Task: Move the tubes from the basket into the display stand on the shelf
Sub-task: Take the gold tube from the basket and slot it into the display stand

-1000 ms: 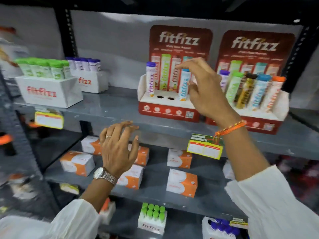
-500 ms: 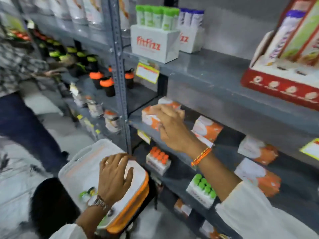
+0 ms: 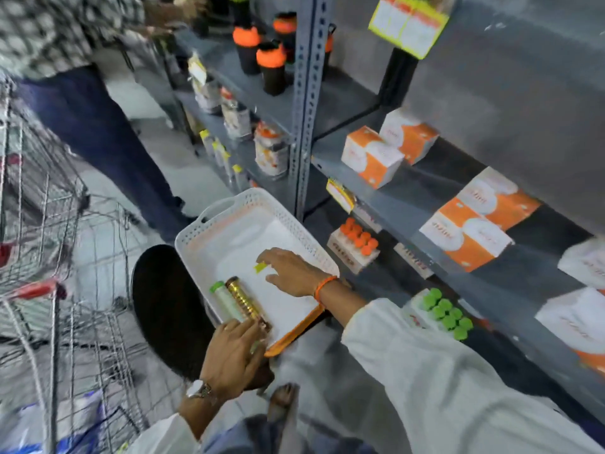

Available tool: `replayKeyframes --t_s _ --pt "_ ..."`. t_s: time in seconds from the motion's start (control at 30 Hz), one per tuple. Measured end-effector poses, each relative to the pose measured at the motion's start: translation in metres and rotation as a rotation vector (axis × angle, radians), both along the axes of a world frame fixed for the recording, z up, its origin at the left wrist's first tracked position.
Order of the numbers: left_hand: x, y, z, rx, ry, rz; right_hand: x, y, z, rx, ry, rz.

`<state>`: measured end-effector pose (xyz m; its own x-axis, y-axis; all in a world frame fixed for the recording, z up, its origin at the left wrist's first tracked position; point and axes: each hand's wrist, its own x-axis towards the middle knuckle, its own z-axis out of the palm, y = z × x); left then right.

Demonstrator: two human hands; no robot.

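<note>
A white perforated basket rests on a black stool below me. Two tubes lie inside it at the near left: a green-capped tube and a gold tube side by side. My left hand rests on the basket's near edge, its fingers over the tubes' lower ends. My right hand hovers spread open over the basket's floor, right of the tubes, holding nothing. A small yellow tag lies under its fingers. The display stand is out of view.
The grey shelf unit stands right of the basket, with orange-and-white boxes and packs of orange-capped tubes and green-capped tubes. Another person stands at the left beside a wire trolley.
My view swung down from the display stand to the basket. My right hand left the stand and came down over the basket. My left hand dropped onto its near edge.
</note>
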<state>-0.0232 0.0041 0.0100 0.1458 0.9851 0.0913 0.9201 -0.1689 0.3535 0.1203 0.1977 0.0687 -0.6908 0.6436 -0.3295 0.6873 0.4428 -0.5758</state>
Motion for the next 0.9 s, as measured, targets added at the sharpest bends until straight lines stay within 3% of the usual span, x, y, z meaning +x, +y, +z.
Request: replayKeyframes --t_s 0.13,0.5,0.77,0.9 --pt "-0.003 -0.001 -0.002 -0.001 -0.1 -0.037 -0.029 -0.001 -0.026 -0.09 -0.04 0.033" --pt "-0.003 0.001 -0.017 0.006 -0.032 0.001 -0.074 -0.016 -0.044 -0.104 -0.079 0.047" --pt "-0.001 0.003 -0.012 0.04 -0.05 0.005 -0.059 -0.007 -0.021 -0.125 0.133 -0.213" --pt "-0.001 0.005 -0.004 0.083 -0.087 0.0 -0.043 0.002 0.005 -0.002 0.241 -0.305"
